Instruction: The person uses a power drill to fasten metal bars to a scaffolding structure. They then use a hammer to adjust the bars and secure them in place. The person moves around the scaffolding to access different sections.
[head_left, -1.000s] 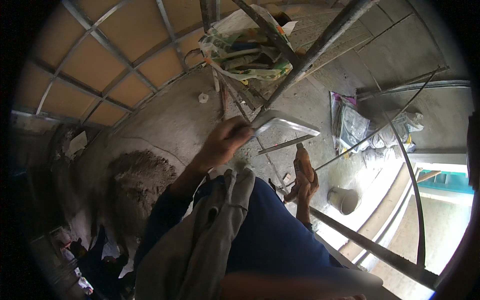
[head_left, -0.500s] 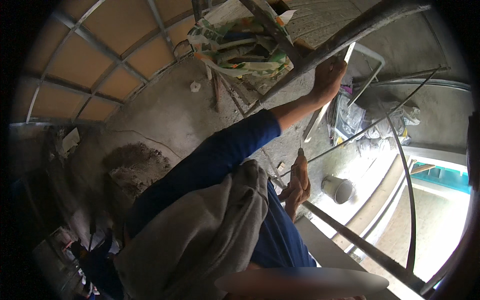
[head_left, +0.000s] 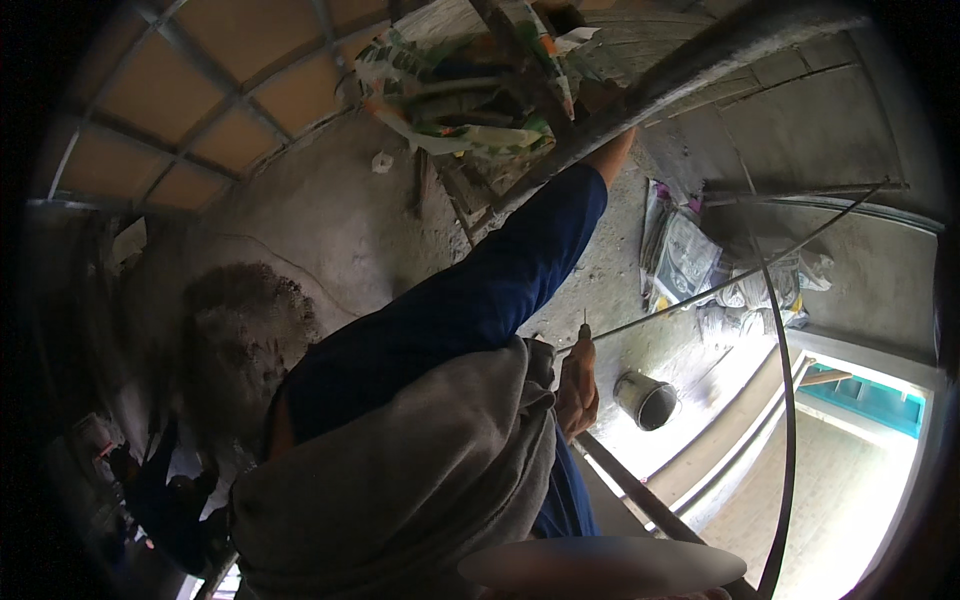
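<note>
My left arm in a dark blue sleeve [head_left: 470, 280] stretches up and away to the right. Its bare forearm [head_left: 612, 158] passes behind a thick dark pole [head_left: 690, 85], which hides most or all of the hand, so its fingers cannot be made out. The hidden hand is nearest the far end of an open printed bag [head_left: 480, 135] filled with long dark pieces. Lower down, my right hand [head_left: 577, 392] is closed round a slim hand tool [head_left: 585, 330] with a thin metal tip pointing up. Its exact kind is unclear. A grey cloth [head_left: 400, 470] drapes over my body.
A bucket [head_left: 645, 400] stands right of my right hand. Plastic-wrapped bags [head_left: 690, 250] lie against the right wall. Thin rods [head_left: 780, 400] and a bar [head_left: 640, 490] cross the right side. A dark heap [head_left: 245, 320] is on the floor. Another person [head_left: 170, 500] is at lower left.
My left hand has gone up and left behind the pole. The white strip it gripped and the pale bent tube no longer show where they were. My right hand still holds the tool.
</note>
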